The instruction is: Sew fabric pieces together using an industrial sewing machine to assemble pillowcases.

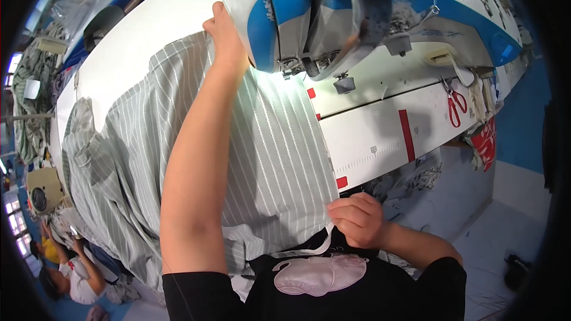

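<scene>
A grey-green fabric piece with white stripes [279,160] lies across the sewing machine's bed and hangs toward my lap. Its upper end runs under the lit needle area of a white and blue sewing machine [262,24]. My right hand [361,221] is closed, pinching the fabric's near right corner, where a narrow pale strip [318,249] trails down. My left arm reaches over the cloth. My left hand [226,35] rests at the fabric's far edge beside the machine head, which hides most of its fingers; two fingertips show.
Red-handled scissors [455,107] lie on the right of the white table [369,148], near a red tape strip [407,135]. Bundled striped cloth [35,107] hangs at the far left. Another person [83,279] sits at the lower left near another beige machine [44,190].
</scene>
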Available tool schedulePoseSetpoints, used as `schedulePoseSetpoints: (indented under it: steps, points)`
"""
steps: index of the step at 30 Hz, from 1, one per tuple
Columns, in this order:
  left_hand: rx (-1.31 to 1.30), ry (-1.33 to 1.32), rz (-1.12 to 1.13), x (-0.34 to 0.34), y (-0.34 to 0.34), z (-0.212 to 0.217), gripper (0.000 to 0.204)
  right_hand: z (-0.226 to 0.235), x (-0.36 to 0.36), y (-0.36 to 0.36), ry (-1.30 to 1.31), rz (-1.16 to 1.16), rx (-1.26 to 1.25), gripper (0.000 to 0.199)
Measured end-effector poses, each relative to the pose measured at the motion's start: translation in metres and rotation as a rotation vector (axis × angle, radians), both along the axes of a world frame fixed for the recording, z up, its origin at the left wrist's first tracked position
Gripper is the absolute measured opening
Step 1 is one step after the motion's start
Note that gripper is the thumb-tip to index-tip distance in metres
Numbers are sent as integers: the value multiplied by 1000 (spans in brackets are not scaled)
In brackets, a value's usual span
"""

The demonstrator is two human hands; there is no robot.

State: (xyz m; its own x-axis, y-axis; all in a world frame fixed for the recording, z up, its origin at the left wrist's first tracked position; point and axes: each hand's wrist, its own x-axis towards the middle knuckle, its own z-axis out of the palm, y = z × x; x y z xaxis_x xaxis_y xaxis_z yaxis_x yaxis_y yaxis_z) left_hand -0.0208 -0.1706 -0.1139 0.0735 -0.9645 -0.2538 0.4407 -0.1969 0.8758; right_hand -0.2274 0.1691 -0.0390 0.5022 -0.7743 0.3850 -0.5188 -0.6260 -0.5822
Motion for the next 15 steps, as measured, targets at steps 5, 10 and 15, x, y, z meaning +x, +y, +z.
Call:
schedulePoseSetpoints:
  steps: [5, 10, 15]
  points:
    - [-129, -575, -146, 14, -3, 39, 68, 6, 8, -16, -13, 43, -62, 5]
    - [4, -25, 83, -6, 8, 66, 63, 5, 5, -29, 8, 55, -57, 4]
    - [-290, -856, -67, 7, -21, 43, 61, 5, 9, -47, -39, 51, -76, 8]
